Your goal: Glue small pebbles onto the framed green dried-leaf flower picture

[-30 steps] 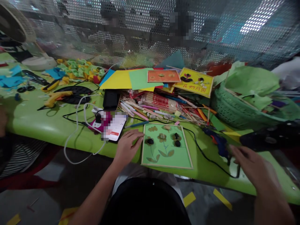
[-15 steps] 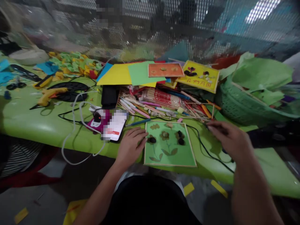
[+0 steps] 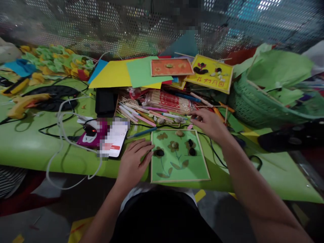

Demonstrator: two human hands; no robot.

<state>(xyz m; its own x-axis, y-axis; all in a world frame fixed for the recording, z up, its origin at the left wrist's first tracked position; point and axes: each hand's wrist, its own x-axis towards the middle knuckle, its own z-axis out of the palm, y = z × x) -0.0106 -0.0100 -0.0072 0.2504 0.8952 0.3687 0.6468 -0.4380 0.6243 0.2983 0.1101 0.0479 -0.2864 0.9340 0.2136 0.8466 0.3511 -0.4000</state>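
Observation:
A green card (image 3: 183, 170) with a thin wooden frame lies at the table's front edge, bearing drawn flowers, leaves and dark and tan stones. My left hand (image 3: 134, 160) rests flat at its left edge, fingers spread, holding nothing. Over the right end of the pile of pens and sticks (image 3: 144, 113) reaches my right hand (image 3: 206, 121), beyond the card's top right corner. Its fingers are bent together; what they hold, if anything, is too small to make out.
A phone (image 3: 115, 138) and purple power socket (image 3: 92, 133) with white cables lie left. Farther left is a yellow glue gun (image 3: 27, 103). Coloured sheets (image 3: 111, 74) and two framed pictures lie behind; a green basket (image 3: 249, 104) stands right.
My right hand has moved left and slightly up, from beside the basket to the pens and sticks. My left hand stays at the card's edge. The view has shifted a little.

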